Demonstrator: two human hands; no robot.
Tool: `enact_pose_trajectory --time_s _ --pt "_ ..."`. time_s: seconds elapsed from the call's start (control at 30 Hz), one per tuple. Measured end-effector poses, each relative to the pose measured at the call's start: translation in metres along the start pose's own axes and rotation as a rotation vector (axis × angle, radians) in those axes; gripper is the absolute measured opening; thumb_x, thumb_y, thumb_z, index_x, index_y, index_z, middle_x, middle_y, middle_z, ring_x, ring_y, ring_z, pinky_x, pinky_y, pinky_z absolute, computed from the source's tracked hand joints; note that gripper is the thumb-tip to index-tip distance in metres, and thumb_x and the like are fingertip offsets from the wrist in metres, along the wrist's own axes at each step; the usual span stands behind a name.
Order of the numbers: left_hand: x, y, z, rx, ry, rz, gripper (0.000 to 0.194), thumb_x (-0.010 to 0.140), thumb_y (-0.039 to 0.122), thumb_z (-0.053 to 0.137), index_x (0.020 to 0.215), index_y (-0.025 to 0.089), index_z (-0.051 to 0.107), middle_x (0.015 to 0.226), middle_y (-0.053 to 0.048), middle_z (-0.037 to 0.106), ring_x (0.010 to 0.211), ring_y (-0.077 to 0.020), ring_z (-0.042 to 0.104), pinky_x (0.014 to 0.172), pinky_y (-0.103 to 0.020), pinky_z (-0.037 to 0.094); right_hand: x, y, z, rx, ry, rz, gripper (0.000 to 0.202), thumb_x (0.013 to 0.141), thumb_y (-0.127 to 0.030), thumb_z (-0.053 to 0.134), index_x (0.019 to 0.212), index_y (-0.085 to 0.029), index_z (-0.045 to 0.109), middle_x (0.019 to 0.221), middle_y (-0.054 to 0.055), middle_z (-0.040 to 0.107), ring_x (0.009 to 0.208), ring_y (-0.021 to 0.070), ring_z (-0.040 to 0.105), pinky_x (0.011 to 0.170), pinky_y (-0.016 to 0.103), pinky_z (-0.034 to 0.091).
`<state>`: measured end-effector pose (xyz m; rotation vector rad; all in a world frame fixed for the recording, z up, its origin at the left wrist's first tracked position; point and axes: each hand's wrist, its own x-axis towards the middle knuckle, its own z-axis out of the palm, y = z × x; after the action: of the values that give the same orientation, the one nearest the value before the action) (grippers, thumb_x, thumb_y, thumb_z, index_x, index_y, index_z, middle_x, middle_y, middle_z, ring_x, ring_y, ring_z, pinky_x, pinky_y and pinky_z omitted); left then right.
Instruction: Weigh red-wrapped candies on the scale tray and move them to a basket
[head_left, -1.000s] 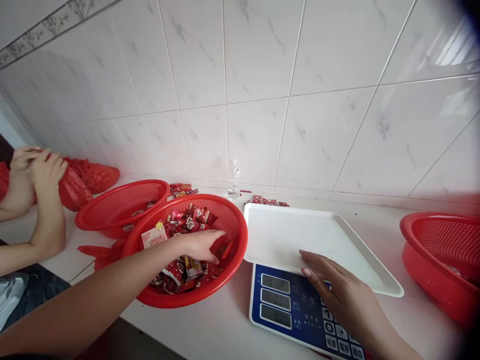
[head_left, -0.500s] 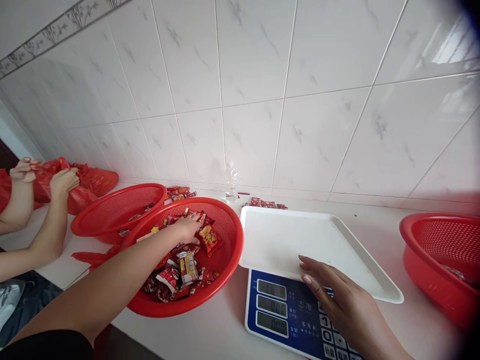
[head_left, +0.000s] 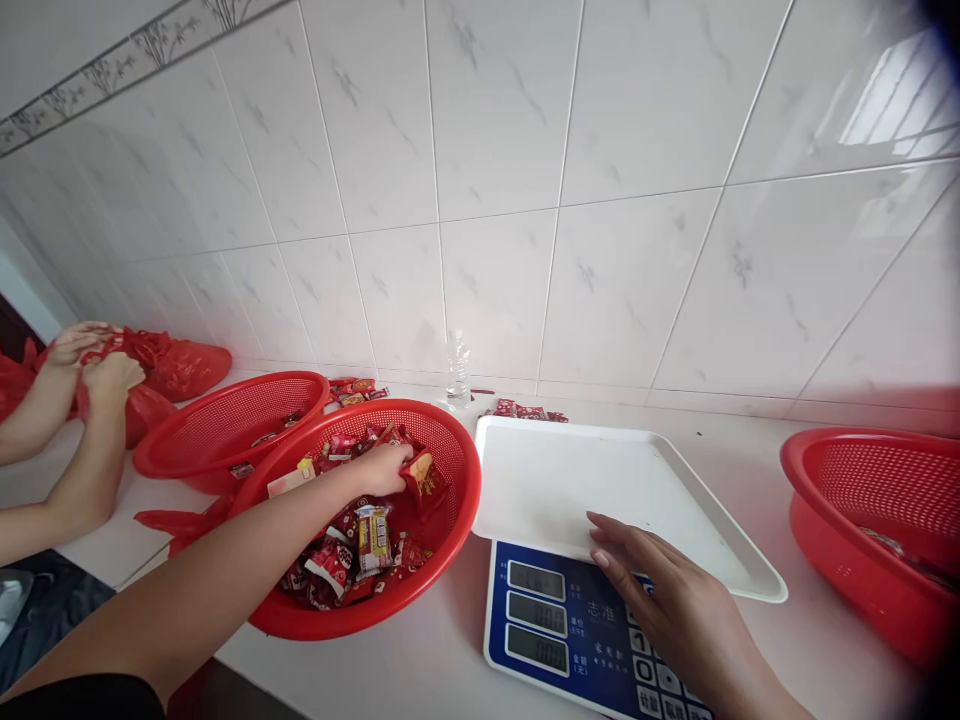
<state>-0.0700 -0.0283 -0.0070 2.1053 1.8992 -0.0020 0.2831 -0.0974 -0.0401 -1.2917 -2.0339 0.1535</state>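
Observation:
My left hand (head_left: 386, 470) reaches into a red perforated basket (head_left: 466, 480), its fingers closed on a red snack packet (head_left: 426, 480) with a tan picture on it. Around it in the basket lie several more wrapped snacks, among them a yellow-and-white packet (head_left: 373, 540) near the front. My right hand (head_left: 667, 590) hovers with fingers stretched out over a blue digital scale (head_left: 547, 650), at the near edge of its white tray (head_left: 577, 480). Nothing is in my right hand, which hides part of the keypad.
A second red basket (head_left: 157, 460) stands at left and another (head_left: 840, 540) at right. Behind are a clear bottle (head_left: 457, 372) and small packets (head_left: 521, 410) along the tiled wall. At far left, another person's hands (head_left: 112, 375) handle red plastic bags (head_left: 195, 368).
My left hand has closed on a red packet and lifted slightly within the basket. My right hand stays over the scale. The other person's hands have shifted at the bags.

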Motion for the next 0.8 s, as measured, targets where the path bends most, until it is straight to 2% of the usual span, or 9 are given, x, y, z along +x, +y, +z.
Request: enact_pose_trajectory --time_s 0.1,0.23,0.33,0.4,0.47,0.57,0.63,0.7,0.8 --pt "0.003 -0.003 -0.017 -0.046 0.1 -0.061 0.031 0.067 0.014 0.057 0.098 0.02 0.058 0.088 -0.004 0.067 0.075 -0.0206 0.064 0.061 -0.025 0.046 0.001 -0.001 0.0 0.009 -0.005 0.005 0.036 0.089 -0.051 0.038 0.107 -0.03 0.06 0.095 0.002 0.074 0.085 0.0215 0.07 0.064 0.032 0.058" --pt "0.0 0.006 -0.048 -0.145 0.252 -0.135 0.036 0.071 0.015 0.055 0.107 0.019 0.052 0.09 -0.002 0.065 0.073 -0.0163 0.063 0.059 -0.022 0.046 0.001 -0.001 -0.001 0.013 -0.015 0.01 0.035 0.089 -0.051 0.039 0.108 -0.03 0.06 0.095 0.003 0.073 0.085 0.0217 0.07 0.064 0.032 0.058" --pt "-0.006 0.029 -0.066 -0.5 0.36 -0.124 0.044 0.07 0.018 0.059 0.113 0.017 0.05 0.089 -0.001 0.064 0.072 -0.0148 0.062 0.061 -0.022 0.047 0.0 -0.001 -0.001 0.011 -0.023 0.007 0.035 0.09 -0.049 0.039 0.11 -0.03 0.059 0.097 0.003 0.073 0.087 0.0214 0.07 0.066 0.033 0.058" --pt "-0.009 0.05 -0.07 -0.828 0.31 -0.042 0.044 0.069 0.017 0.06 0.111 0.016 0.05 0.083 0.0 0.063 0.069 -0.014 0.062 0.061 -0.024 0.048 0.0 -0.001 -0.001 0.008 -0.032 0.006 0.034 0.09 -0.048 0.039 0.111 -0.029 0.059 0.098 0.004 0.073 0.088 0.0213 0.069 0.068 0.034 0.058" --pt "-0.009 0.074 -0.068 -1.079 0.207 0.036 0.041 0.065 0.014 0.063 0.105 0.015 0.052 0.077 0.0 0.061 0.066 -0.0137 0.061 0.061 -0.026 0.049 0.0 -0.002 -0.002 0.006 -0.029 -0.001 0.034 0.091 -0.047 0.039 0.111 -0.029 0.059 0.098 0.004 0.073 0.088 0.0214 0.069 0.068 0.034 0.058" --pt "-0.004 0.105 -0.058 -1.234 0.079 0.107 0.041 0.06 0.014 0.071 0.098 0.016 0.054 0.076 0.0 0.06 0.066 -0.0138 0.061 0.063 -0.028 0.05 0.0 -0.003 -0.003 -0.002 -0.011 -0.028 0.034 0.092 -0.046 0.038 0.111 -0.027 0.059 0.096 0.004 0.073 0.087 0.0205 0.07 0.067 0.033 0.058" --pt "0.001 0.121 -0.049 -1.222 0.015 0.139 0.04 0.063 0.018 0.073 0.098 0.018 0.055 0.08 -0.001 0.06 0.069 -0.0143 0.06 0.064 -0.029 0.05 -0.001 -0.003 -0.003 -0.013 0.0 -0.049 0.033 0.093 -0.044 0.038 0.111 -0.026 0.059 0.097 0.004 0.073 0.087 0.0194 0.07 0.067 0.031 0.058" --pt "0.008 0.132 -0.039 -1.132 0.005 0.165 0.037 0.07 0.03 0.071 0.102 0.019 0.055 0.087 -0.004 0.06 0.077 -0.0165 0.061 0.069 -0.032 0.05 -0.001 -0.003 -0.003 -0.025 0.011 -0.069 0.032 0.093 -0.042 0.039 0.112 -0.025 0.058 0.097 0.004 0.073 0.087 0.0188 0.069 0.067 0.03 0.057" --pt "0.017 0.14 -0.026 -0.972 -0.006 0.21 0.047 0.08 0.05 0.06 0.115 0.021 0.051 0.107 -0.01 0.059 0.101 -0.0229 0.058 0.085 -0.038 0.046 -0.002 -0.002 -0.002 -0.039 0.022 -0.095 0.031 0.094 -0.04 0.039 0.113 -0.024 0.058 0.098 0.004 0.072 0.088 0.0188 0.069 0.069 0.031 0.057"
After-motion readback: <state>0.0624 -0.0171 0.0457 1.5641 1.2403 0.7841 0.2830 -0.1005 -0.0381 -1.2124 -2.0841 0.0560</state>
